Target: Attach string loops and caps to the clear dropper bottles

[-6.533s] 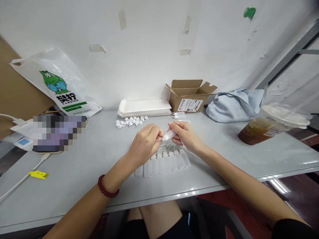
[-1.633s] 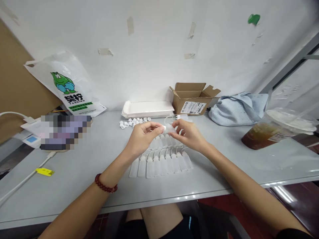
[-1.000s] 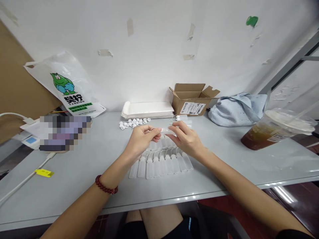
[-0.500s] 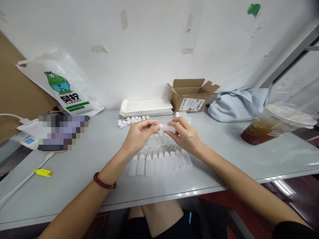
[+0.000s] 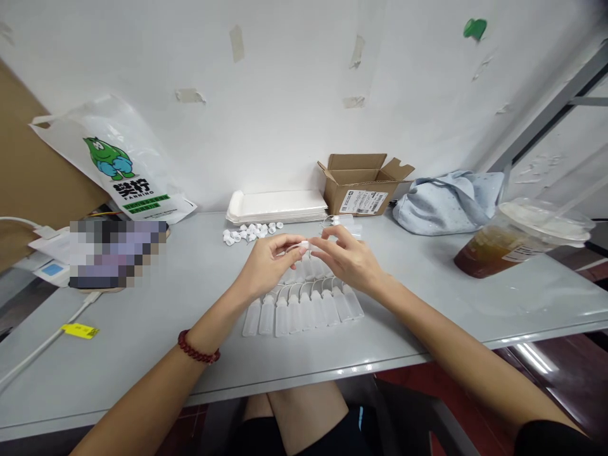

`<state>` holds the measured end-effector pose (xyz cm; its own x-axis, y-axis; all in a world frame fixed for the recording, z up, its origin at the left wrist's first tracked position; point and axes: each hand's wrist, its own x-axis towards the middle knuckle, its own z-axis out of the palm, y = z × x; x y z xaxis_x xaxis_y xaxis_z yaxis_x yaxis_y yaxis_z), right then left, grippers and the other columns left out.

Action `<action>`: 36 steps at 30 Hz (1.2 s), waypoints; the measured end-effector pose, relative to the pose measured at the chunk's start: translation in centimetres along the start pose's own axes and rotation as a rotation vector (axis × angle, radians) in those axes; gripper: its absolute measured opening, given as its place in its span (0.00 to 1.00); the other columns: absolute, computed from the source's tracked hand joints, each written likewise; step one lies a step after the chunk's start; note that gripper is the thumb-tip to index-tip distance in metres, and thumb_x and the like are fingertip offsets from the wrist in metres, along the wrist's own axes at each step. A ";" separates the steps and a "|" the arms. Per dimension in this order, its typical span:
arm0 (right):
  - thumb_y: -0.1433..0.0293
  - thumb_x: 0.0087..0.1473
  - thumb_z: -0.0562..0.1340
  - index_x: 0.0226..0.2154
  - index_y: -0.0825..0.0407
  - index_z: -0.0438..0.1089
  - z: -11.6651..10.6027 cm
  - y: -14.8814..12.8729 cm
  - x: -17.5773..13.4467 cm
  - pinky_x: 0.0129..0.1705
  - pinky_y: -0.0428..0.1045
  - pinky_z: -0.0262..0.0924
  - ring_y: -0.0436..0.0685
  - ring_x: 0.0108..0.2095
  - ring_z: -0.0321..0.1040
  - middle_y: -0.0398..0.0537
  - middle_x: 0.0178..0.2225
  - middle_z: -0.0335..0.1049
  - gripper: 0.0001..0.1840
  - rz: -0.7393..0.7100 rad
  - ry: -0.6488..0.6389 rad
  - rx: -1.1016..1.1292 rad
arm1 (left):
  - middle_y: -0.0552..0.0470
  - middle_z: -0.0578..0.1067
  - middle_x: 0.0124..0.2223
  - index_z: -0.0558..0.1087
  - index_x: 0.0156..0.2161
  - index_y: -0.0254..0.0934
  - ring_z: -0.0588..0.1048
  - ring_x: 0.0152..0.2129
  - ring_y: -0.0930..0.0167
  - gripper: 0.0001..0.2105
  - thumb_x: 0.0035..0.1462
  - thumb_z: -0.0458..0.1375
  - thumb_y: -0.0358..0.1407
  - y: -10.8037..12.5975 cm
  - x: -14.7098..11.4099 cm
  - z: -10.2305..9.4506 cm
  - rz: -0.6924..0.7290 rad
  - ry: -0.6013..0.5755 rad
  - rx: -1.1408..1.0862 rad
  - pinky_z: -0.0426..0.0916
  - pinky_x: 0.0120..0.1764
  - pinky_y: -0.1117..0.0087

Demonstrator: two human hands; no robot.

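Observation:
My left hand (image 5: 268,259) is closed, pinching a small white cap-like piece (image 5: 304,244) with a thin loop at its left. Any bottle body attached to it is hidden by my fingers. My right hand (image 5: 349,256) is just to the right, fingers spread and stretched toward the white piece, the fingertips touching or almost touching it. Beneath both hands lie small translucent plastic bottles (image 5: 306,313) with white tops and thin loops, set side by side in rows. The rear row is partly covered by my hands.
Loose white caps (image 5: 251,232) lie behind my left hand, before a stack of white trays (image 5: 280,206). An open cardboard box (image 5: 358,190), a light-blue cloth bag (image 5: 449,202) and a tilted drink cup (image 5: 503,244) stand to the right. At left are a plastic bag (image 5: 135,164) and a white cable (image 5: 52,339).
My right fingers have loosened from the translucent bottle and spread, shifting slightly left. The bottle body between my hands no longer shows. My left hand keeps its pinch, and the view has shifted slightly.

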<state>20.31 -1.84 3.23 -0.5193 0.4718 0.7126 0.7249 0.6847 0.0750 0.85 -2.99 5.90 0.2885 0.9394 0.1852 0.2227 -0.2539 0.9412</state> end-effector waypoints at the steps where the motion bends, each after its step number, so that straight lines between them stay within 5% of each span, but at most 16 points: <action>1: 0.68 0.63 0.53 0.42 0.49 0.70 0.0 0.0 0.0 0.18 0.43 0.49 0.44 0.20 0.55 0.48 0.36 0.66 0.11 0.007 -0.004 0.017 | 0.50 0.77 0.37 0.77 0.41 0.37 0.71 0.25 0.74 0.12 0.54 0.60 0.41 0.0 0.0 0.0 0.015 0.006 0.000 0.69 0.33 0.70; 6: 0.69 0.61 0.56 0.42 0.51 0.71 -0.1 -0.1 0.1 0.20 0.43 0.53 0.45 0.21 0.56 0.49 0.35 0.66 0.10 0.004 0.056 0.120 | 0.52 0.77 0.33 0.77 0.40 0.37 0.71 0.25 0.74 0.12 0.54 0.59 0.42 -0.1 0.0 -0.1 -0.003 0.010 0.005 0.69 0.34 0.70; 13: 0.67 0.59 0.58 0.40 0.55 0.71 -0.1 -0.3 0.2 0.24 0.45 0.59 0.49 0.25 0.62 0.52 0.35 0.70 0.10 0.069 0.075 0.357 | 0.53 0.72 0.24 0.72 0.24 0.34 0.70 0.20 0.74 0.16 0.54 0.58 0.46 0.2 0.1 0.0 -0.053 -0.003 0.031 0.67 0.28 0.72; 20: 0.58 0.54 0.62 0.31 0.53 0.66 -0.7 -0.9 0.8 0.19 0.44 0.51 0.44 0.16 0.54 0.43 0.25 0.70 0.14 0.615 -0.057 0.868 | 0.52 0.74 0.28 0.76 0.33 0.36 0.70 0.25 0.72 0.12 0.57 0.56 0.42 -0.1 -0.3 0.1 0.096 0.014 0.173 0.65 0.30 0.72; 24: 0.53 0.50 0.63 0.29 0.53 0.65 -1.2 -1.0 1.3 0.19 0.43 0.50 0.45 0.17 0.58 0.42 0.21 0.68 0.19 0.780 -0.130 1.055 | 0.50 0.77 0.36 0.76 0.37 0.38 0.72 0.31 0.70 0.10 0.57 0.55 0.39 -0.3 -0.4 0.2 0.173 0.035 0.245 0.65 0.33 0.70; 32: 0.54 0.49 0.65 0.29 0.54 0.67 -1.1 -1.2 1.3 0.26 0.46 0.61 0.45 0.19 0.56 0.40 0.22 0.65 0.19 0.725 -0.094 1.043 | 0.50 0.76 0.29 0.73 0.27 0.35 0.71 0.24 0.72 0.17 0.58 0.53 0.46 0.0 -0.1 0.3 -0.045 -0.051 0.103 0.67 0.28 0.72; 36: 0.56 0.52 0.63 0.32 0.54 0.69 -1.0 -1.2 1.1 0.22 0.44 0.56 0.45 0.18 0.54 0.38 0.20 0.61 0.17 0.649 -0.078 0.953 | 0.52 0.71 0.25 0.70 0.23 0.35 0.69 0.19 0.75 0.19 0.56 0.55 0.49 0.0 -0.1 0.2 -0.154 -0.129 -0.072 0.67 0.23 0.72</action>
<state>19.35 -2.75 4.63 -0.2243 0.8988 0.3767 0.2468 0.4263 -0.8702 1.04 -3.15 5.84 0.3745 0.9272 0.0045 0.2073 -0.0884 0.9743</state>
